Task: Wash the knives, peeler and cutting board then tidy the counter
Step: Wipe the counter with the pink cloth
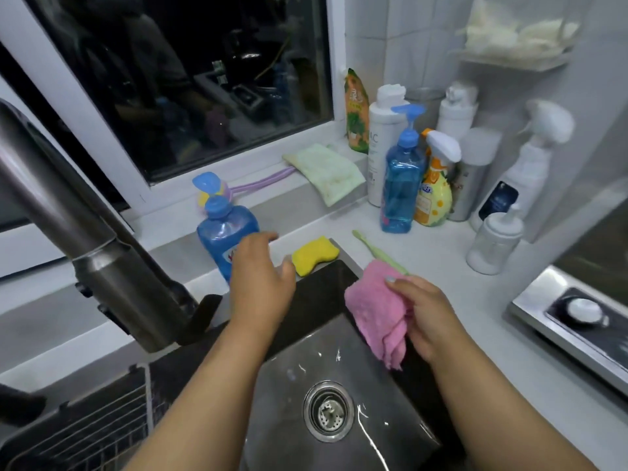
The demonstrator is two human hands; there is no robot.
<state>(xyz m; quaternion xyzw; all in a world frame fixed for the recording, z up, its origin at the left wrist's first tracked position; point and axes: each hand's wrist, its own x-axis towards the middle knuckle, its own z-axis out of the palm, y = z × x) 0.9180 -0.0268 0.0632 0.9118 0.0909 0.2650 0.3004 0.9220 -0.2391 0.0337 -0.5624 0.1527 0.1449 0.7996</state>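
Note:
My right hand (430, 317) grips a pink cloth (377, 312) over the right rim of the dark steel sink (339, 355). My left hand (261, 271) hovers with fingers relaxed and spread, just in front of a blue dish-soap pump bottle (222, 232) and beside a yellow sponge (314, 254) at the sink's back edge. It holds nothing. No knife, peeler or cutting board is in view. The sink basin is wet, with its drain strainer (328, 411) showing.
A large steel faucet (85, 232) juts in from the left. A wire rack (85, 430) sits lower left. Several bottles and sprayers (438, 178) crowd the back right corner. A green toothbrush (373, 248) lies behind the cloth. A stove edge (577, 321) is at the right.

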